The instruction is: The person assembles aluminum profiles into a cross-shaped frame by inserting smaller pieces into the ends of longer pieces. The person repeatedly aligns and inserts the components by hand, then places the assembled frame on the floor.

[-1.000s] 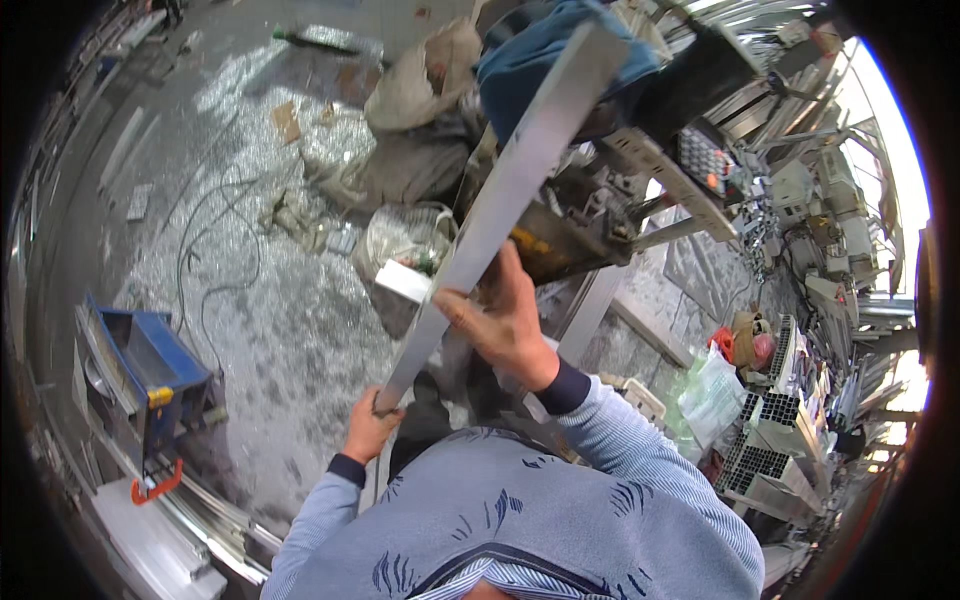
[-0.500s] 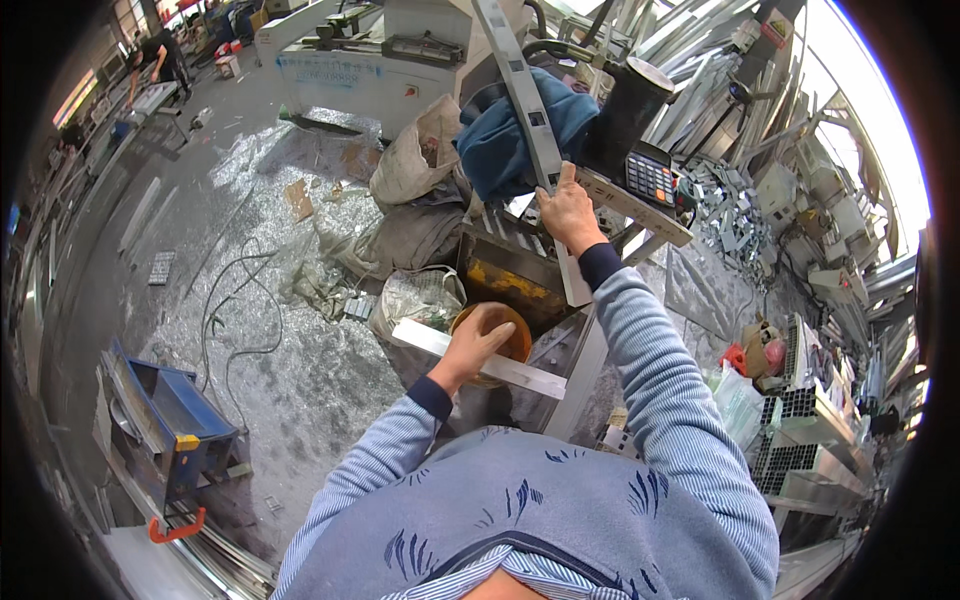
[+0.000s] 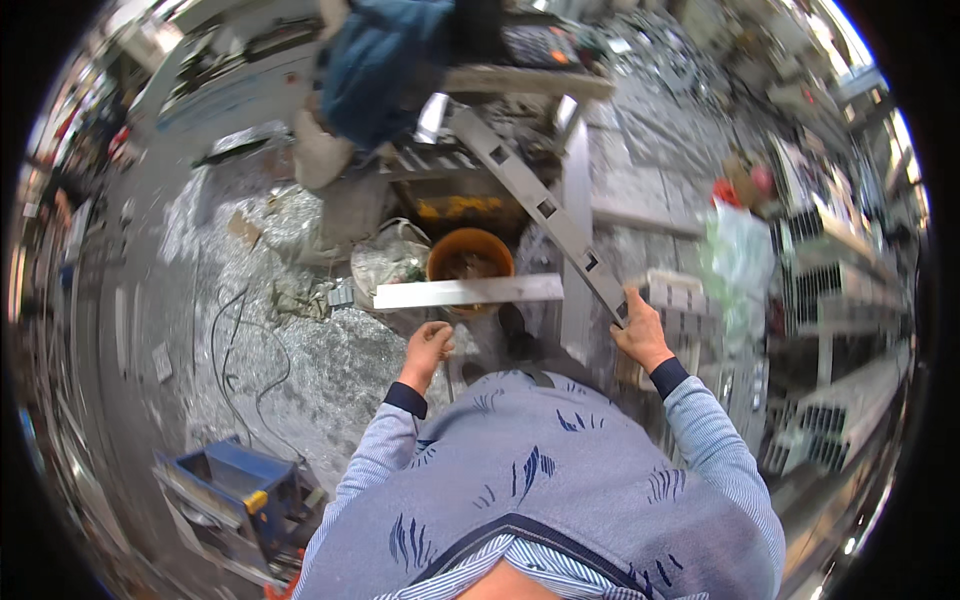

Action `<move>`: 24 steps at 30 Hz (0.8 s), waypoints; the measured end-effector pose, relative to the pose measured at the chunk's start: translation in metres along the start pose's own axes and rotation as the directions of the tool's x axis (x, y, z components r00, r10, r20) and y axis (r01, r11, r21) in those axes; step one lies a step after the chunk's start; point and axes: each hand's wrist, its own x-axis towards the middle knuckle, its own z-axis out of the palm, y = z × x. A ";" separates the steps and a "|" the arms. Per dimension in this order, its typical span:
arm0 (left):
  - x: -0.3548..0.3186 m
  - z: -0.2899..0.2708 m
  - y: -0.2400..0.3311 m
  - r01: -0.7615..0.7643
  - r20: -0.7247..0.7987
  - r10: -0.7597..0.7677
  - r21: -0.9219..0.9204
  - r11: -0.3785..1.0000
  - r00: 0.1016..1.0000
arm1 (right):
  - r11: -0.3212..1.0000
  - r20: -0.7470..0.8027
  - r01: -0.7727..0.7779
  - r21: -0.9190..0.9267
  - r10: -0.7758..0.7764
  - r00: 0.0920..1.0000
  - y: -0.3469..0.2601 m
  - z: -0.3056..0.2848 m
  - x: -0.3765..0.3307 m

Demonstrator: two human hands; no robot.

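My right hand [image 3: 645,333] grips the near end of a long silver metal profile [image 3: 542,205] with several square cut-outs. The profile slants up and left, its far end over the cluttered stand. My left hand [image 3: 428,352] is closed, fingers curled together; anything inside them is hidden. Just beyond it, and apart from it, a white bar [image 3: 470,291] lies crosswise over the near side of an orange bucket [image 3: 472,238].
Behind the bucket stands a yellow-stained dark box [image 3: 465,207], with blue cloth [image 3: 380,70] above. A cable [image 3: 235,330] lies on the scrap-strewn floor. A blue metal stand [image 3: 230,475] is at lower left. White racks [image 3: 815,320] and a plastic bag [image 3: 740,255] are at right.
My right hand has drawn the profile nearer and right, now gripping its near end. My left hand has backed away from the white bar and closed. The head view has shifted.
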 end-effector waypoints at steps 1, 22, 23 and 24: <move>0.003 -0.007 -0.009 0.037 0.002 -0.037 0.000 0.999 0.999 | 0.998 0.012 -0.054 0.044 0.053 0.998 0.010 -0.002 -0.028; 0.029 -0.097 -0.064 0.449 -0.207 -0.446 0.705 0.549 0.870 | -0.083 0.165 -0.227 0.970 0.914 0.371 0.274 0.051 -0.146; 0.033 -0.077 -0.058 0.457 -0.212 -0.437 0.660 0.596 0.874 | -0.067 0.152 -0.286 0.956 0.947 0.284 0.296 0.070 -0.139; 0.040 -0.059 -0.056 0.453 -0.210 -0.420 0.618 0.643 0.883 | -0.068 0.132 -0.371 0.926 0.980 0.150 0.321 0.084 -0.132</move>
